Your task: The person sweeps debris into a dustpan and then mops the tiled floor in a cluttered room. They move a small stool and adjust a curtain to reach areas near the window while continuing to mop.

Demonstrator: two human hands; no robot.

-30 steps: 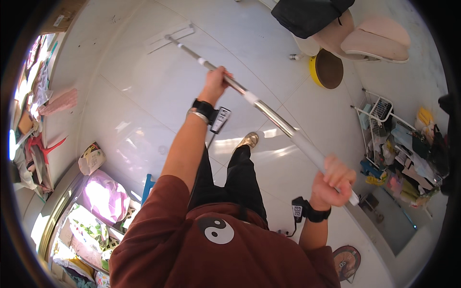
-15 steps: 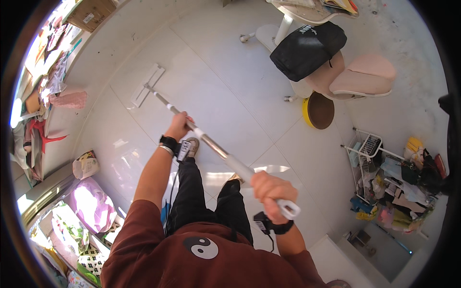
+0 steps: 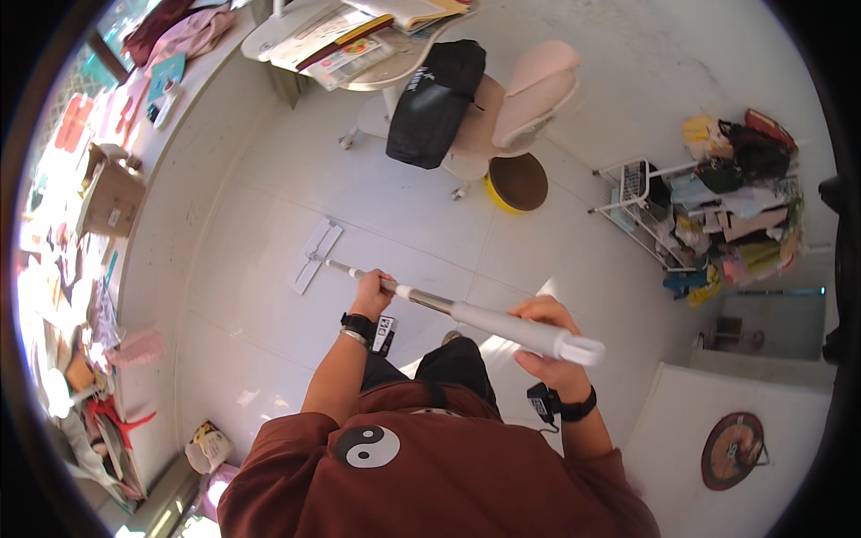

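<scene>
A flat mop with a grey-white rectangular head (image 3: 303, 276) rests on the pale tiled floor ahead of me. Its pole (image 3: 426, 300) slants up toward my right side and ends in a thick white handle (image 3: 502, 328). My left hand (image 3: 370, 294) is wrapped round the thin metal part of the pole. Near the handle's end, my right hand (image 3: 558, 357) grips more loosely, fingers over the top and thumb below. The handle partly hides that palm. Both wrists carry a dark band and a small black device.
Ahead stand a paper-covered table (image 3: 408, 67) and a pink chair (image 3: 538, 90) with a black bag (image 3: 437, 103). A yellow-sided round stool (image 3: 518, 184) is beside them. At right stands a loaded white rack (image 3: 635, 202); a cluttered ledge (image 3: 166, 134) runs along the left.
My view has turned, bringing the table and ledge further in. The mop head appears closer to me. The handle's end sits higher and further right, and my right hand's fingers have loosened around it.
</scene>
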